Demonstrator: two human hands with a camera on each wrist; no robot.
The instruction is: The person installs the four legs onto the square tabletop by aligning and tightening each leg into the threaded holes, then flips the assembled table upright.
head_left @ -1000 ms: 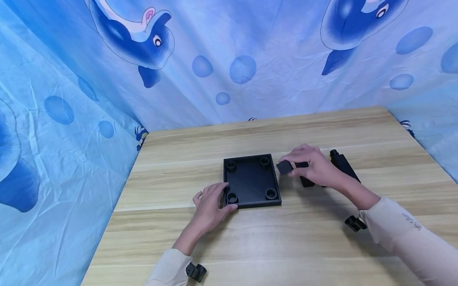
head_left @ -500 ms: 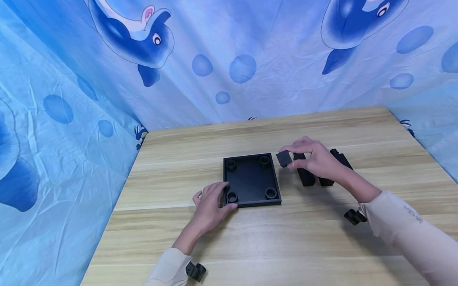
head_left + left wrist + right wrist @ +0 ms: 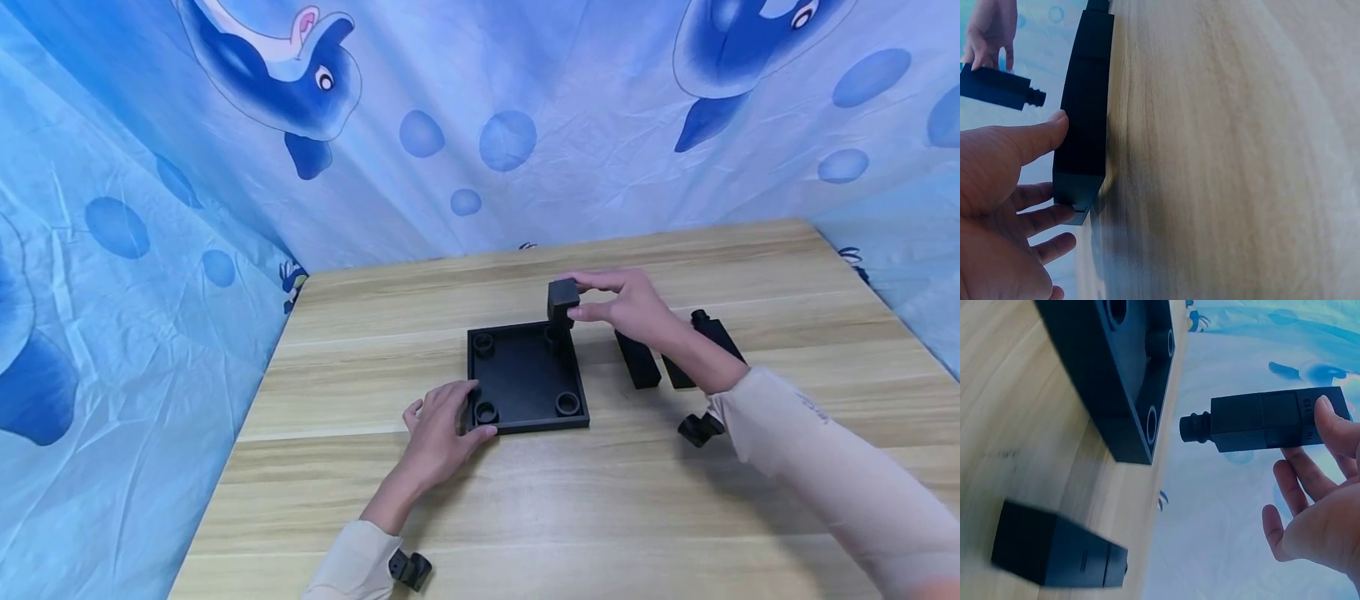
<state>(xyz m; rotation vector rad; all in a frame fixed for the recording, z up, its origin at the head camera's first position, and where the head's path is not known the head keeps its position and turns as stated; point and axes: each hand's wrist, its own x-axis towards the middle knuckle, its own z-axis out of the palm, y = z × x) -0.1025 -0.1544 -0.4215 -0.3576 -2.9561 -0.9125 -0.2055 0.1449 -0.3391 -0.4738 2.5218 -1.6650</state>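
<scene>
The right hand (image 3: 630,310) is pinching a black block (image 3: 562,296) between thumb and fingertips near its plain end, the other fingers fanning loosely below. The block is standing roughly upright over the tray's far right corner, its narrow peg (image 3: 1194,428) pointing down; in the right wrist view the peg is looking just clear of the tray.

The block is probably behaving like light, stiff plastic, giving nothing under a squeeze. Its smooth faces are perhaps being a little slippery, so opposite flat sides near the plain end are offering the best hold. The slim peg is looking the likeliest part to suffer from a knock.

The left hand (image 3: 442,429) is gripping the tray (image 3: 528,379) at its near left corner, thumb and fingers on adjoining sides. Round sockets (image 3: 567,404) are sitting in its corners. Spare blocks (image 3: 637,362) are lying to its right on the wooden table (image 3: 525,508), the forearm partly hiding them. Beyond, a blue curtain (image 3: 337,192) is hanging.
</scene>
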